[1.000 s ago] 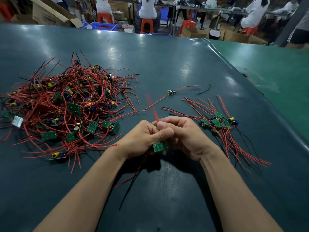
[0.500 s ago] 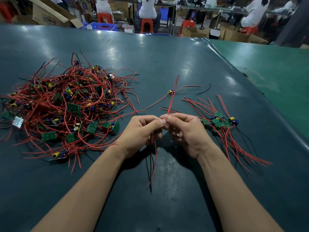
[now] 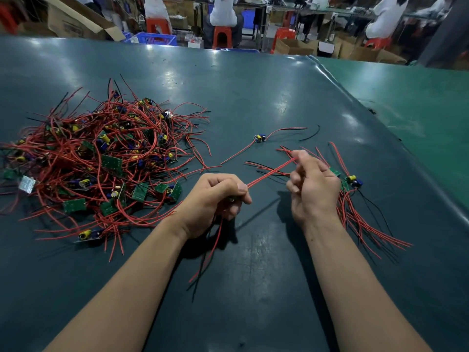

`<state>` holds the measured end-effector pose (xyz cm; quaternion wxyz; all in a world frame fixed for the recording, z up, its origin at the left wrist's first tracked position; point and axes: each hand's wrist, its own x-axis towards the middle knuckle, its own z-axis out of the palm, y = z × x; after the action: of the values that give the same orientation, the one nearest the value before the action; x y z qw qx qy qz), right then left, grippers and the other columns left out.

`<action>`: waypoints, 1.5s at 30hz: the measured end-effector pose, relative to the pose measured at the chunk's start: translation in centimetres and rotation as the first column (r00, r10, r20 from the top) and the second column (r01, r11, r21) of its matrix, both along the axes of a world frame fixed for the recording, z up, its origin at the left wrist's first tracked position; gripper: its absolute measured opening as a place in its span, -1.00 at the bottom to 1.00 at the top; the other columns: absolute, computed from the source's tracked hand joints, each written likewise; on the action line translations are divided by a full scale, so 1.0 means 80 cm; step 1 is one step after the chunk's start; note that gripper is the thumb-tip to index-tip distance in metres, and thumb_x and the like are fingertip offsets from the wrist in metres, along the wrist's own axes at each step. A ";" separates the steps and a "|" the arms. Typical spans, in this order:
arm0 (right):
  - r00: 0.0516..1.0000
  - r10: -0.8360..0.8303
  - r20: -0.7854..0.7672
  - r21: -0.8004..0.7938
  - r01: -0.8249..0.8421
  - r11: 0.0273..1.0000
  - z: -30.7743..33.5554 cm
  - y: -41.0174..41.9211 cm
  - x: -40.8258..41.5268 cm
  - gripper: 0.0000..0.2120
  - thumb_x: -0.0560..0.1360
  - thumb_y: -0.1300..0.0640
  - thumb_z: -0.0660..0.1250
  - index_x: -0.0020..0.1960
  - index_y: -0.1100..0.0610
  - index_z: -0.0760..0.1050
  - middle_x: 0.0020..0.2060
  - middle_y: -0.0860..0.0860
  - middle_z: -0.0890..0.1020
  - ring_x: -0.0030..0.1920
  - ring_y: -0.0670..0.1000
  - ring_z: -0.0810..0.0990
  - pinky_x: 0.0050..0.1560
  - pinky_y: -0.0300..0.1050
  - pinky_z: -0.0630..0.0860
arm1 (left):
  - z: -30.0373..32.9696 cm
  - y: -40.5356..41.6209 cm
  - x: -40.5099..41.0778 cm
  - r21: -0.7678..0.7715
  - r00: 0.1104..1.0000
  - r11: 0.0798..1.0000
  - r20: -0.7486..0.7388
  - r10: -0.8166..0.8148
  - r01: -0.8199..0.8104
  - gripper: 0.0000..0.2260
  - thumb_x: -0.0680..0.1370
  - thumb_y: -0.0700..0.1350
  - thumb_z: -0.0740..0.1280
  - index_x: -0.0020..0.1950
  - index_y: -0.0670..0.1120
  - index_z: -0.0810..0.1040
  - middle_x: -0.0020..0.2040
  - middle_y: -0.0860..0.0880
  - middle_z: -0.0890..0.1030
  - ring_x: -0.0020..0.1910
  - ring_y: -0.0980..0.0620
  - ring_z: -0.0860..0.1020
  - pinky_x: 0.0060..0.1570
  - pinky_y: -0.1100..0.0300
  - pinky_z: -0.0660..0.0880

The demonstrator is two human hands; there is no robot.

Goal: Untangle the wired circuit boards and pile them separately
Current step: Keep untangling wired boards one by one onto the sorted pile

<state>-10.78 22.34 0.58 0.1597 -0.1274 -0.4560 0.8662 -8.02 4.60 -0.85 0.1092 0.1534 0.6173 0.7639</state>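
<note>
- Thin red paired wire (image 3: pixel 269 174) stretched taut between both hands above the dark green table mat (image 3: pixel 253 275).
- Left hand (image 3: pixel 215 201), fist curled, pinches its near end; loose leads dangle below.
- Right hand (image 3: pixel 313 185), raised, fingers curled, pinches the far end.
- Tangled red-wired green boards heap (image 3: pixel 101 163) left of the grip; small sorted bundle (image 3: pixel 355 199) right.

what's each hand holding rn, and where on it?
Left hand grips one wired board's body, mostly hidden. Right hand pinches its red wires near their far end, stretched between the hands.
</note>
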 end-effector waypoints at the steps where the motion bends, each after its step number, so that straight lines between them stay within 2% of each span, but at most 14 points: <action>1: 1.000 -0.023 -0.007 -0.062 0.022 0.998 0.002 0.005 -0.002 -0.82 0.59 0.26 0.27 -0.18 0.19 0.54 -0.48 -0.03 0.43 -0.57 -0.13 0.32 -0.60 -0.33 0.19 | 0.001 -0.001 0.000 0.053 1.000 0.999 0.012 0.011 -0.012 -0.84 0.33 -0.02 0.38 -0.35 -0.08 0.65 -0.54 0.00 0.43 -0.59 0.11 0.32 -0.54 0.34 0.26; 3: 1.000 0.026 0.003 -0.073 -0.026 0.997 0.005 0.013 -0.001 -0.83 0.62 0.16 0.24 -0.15 0.13 0.48 -0.46 -0.02 0.43 -0.58 -0.11 0.33 -0.60 -0.35 0.18 | 0.003 -0.001 -0.002 0.130 0.998 0.990 0.040 0.050 -0.055 -0.89 0.43 -0.07 0.40 -0.22 -0.07 0.69 -0.48 -0.02 0.46 -0.59 0.10 0.34 -0.55 0.32 0.31; 5: 0.963 0.254 0.093 0.138 -0.266 0.954 0.004 0.006 0.008 -0.72 0.58 -0.07 0.28 -0.20 0.09 0.47 -0.50 -0.04 0.41 -0.60 -0.12 0.30 -0.61 -0.38 0.14 | 0.005 0.002 -0.002 0.136 0.996 0.987 0.053 0.074 -0.081 -0.86 0.51 -0.04 0.36 -0.09 -0.06 0.68 -0.47 -0.02 0.44 -0.61 0.11 0.32 -0.59 0.33 0.29; 7: 0.827 0.511 0.235 0.352 -0.562 0.749 -0.003 -0.012 0.021 -0.60 0.42 -0.28 0.34 -0.27 0.06 0.50 -0.51 -0.05 0.40 -0.62 -0.13 0.29 -0.62 -0.39 0.14 | 0.005 0.006 -0.001 0.083 0.997 0.994 0.032 0.064 -0.067 -0.78 0.53 -0.02 0.27 0.04 -0.09 0.63 -0.51 0.04 0.39 -0.63 0.16 0.26 -0.62 0.37 0.20; 10: 0.692 0.677 0.249 0.460 -0.700 0.546 -0.011 -0.024 0.031 -0.66 0.33 -0.23 0.40 -0.26 0.05 0.51 -0.51 -0.02 0.42 -0.61 -0.10 0.33 -0.64 -0.33 0.20 | 0.006 0.008 0.004 -0.035 0.999 0.998 -0.015 0.046 -0.047 -0.71 0.53 0.02 0.22 0.16 -0.02 0.60 -0.55 0.08 0.32 -0.62 0.21 0.22 -0.61 0.38 0.12; 14: 0.690 0.701 0.179 0.464 -0.688 0.559 -0.009 -0.019 0.032 -0.81 0.39 -0.11 0.41 -0.28 -0.01 0.60 -0.53 -0.03 0.43 -0.62 -0.09 0.36 -0.65 -0.32 0.25 | 0.008 0.003 0.003 -0.076 0.999 0.997 0.030 0.013 -0.011 -0.63 0.54 0.12 0.18 0.22 0.00 0.59 -0.58 0.02 0.31 -0.62 0.16 0.22 -0.58 0.35 0.16; 21: 0.973 0.229 -0.015 0.418 -0.202 0.886 -0.002 -0.011 0.018 -0.76 0.53 0.07 0.42 -0.27 0.14 0.51 -0.51 -0.01 0.50 -0.61 -0.06 0.39 -0.62 -0.30 0.24 | 0.010 -0.012 -0.009 0.134 0.995 0.988 0.082 0.065 -0.075 -0.71 0.58 -0.17 0.21 0.26 -0.16 0.54 -0.47 0.05 0.25 -0.54 0.19 0.17 -0.55 0.39 0.12; 27: 0.974 -0.217 -0.064 0.274 0.226 0.935 0.000 -0.005 0.012 -0.70 0.58 -0.01 0.34 -0.25 0.12 0.45 -0.54 -0.04 0.48 -0.60 -0.07 0.41 -0.64 -0.28 0.30 | 0.004 -0.015 -0.019 0.158 0.892 0.878 0.079 0.445 -0.452 -0.79 0.67 -0.29 0.11 0.16 -0.18 0.52 -0.52 0.06 0.28 -0.61 0.17 0.16 -0.54 0.37 0.10; 30: 0.943 -0.332 0.029 0.102 0.328 0.939 -0.002 -0.003 0.010 -0.70 0.59 -0.01 0.32 -0.22 0.15 0.45 -0.45 0.04 0.52 -0.60 -0.07 0.42 -0.62 -0.26 0.37 | -0.001 -0.005 -0.016 -0.029 0.805 0.812 -0.160 0.572 -0.583 -0.82 0.65 -0.30 0.17 0.11 -0.17 0.55 -0.49 -0.02 0.33 -0.57 0.11 0.21 -0.54 0.30 0.15; 33: 0.943 -0.291 0.164 -0.040 0.301 0.953 -0.005 -0.004 0.012 -0.75 0.59 0.05 0.34 -0.19 0.17 0.48 -0.35 0.09 0.63 -0.58 -0.08 0.49 -0.57 -0.26 0.45 | -0.011 0.002 -0.007 -0.233 0.692 0.694 -0.514 0.507 -0.681 -0.85 0.61 -0.26 0.26 0.03 -0.07 0.60 -0.44 -0.12 0.41 -0.51 0.12 0.25 -0.49 0.25 0.20; 36: 0.941 -0.255 0.221 -0.090 0.280 0.956 -0.005 -0.003 0.012 -0.77 0.62 0.08 0.28 -0.15 0.20 0.49 -0.36 0.09 0.65 -0.56 -0.07 0.54 -0.54 -0.27 0.47 | -0.011 0.000 -0.003 -0.267 0.595 0.584 -0.637 0.490 -0.767 -0.87 0.57 -0.12 0.28 0.02 -0.05 0.62 -0.44 0.02 0.41 -0.49 0.12 0.31 -0.44 0.25 0.28; 40: 0.954 -0.212 0.213 -0.047 0.227 0.973 -0.005 -0.004 0.014 -0.76 0.63 0.07 0.25 -0.11 0.21 0.52 -0.45 0.02 0.64 -0.56 -0.08 0.52 -0.56 -0.29 0.44 | -0.007 -0.011 -0.004 -0.332 0.384 0.193 -0.824 0.417 -0.923 -0.83 0.51 -0.12 0.31 0.02 -0.09 0.65 -0.25 -0.03 0.56 -0.18 -0.12 0.51 -0.15 0.08 0.41; 42: 0.965 -0.176 0.195 0.015 0.176 0.984 -0.006 -0.006 0.015 -0.75 0.64 0.07 0.23 -0.12 0.20 0.53 -0.52 -0.02 0.59 -0.59 -0.10 0.46 -0.59 -0.29 0.38 | -0.008 -0.021 -0.005 -0.420 0.393 0.020 -0.831 0.394 -0.907 -0.80 0.48 -0.14 0.31 0.05 -0.09 0.64 -0.09 -0.10 0.60 -0.02 -0.20 0.49 -0.01 0.00 0.38; 45: 0.980 -0.131 0.150 0.136 0.111 0.984 -0.009 -0.014 0.014 -0.75 0.63 0.11 0.22 -0.15 0.19 0.53 -0.55 -0.02 0.51 -0.60 -0.09 0.41 -0.63 -0.28 0.31 | -0.008 -0.027 -0.003 -0.680 0.579 -0.132 -0.696 0.425 -0.721 -0.72 0.42 -0.11 0.33 0.11 -0.07 0.61 0.07 -0.14 0.55 0.12 -0.21 0.43 0.10 -0.06 0.32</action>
<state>-9.67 21.24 -0.17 0.1832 -0.2132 -0.5129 0.8111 -8.26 2.41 -1.51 -0.2491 -0.1473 0.9455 0.1490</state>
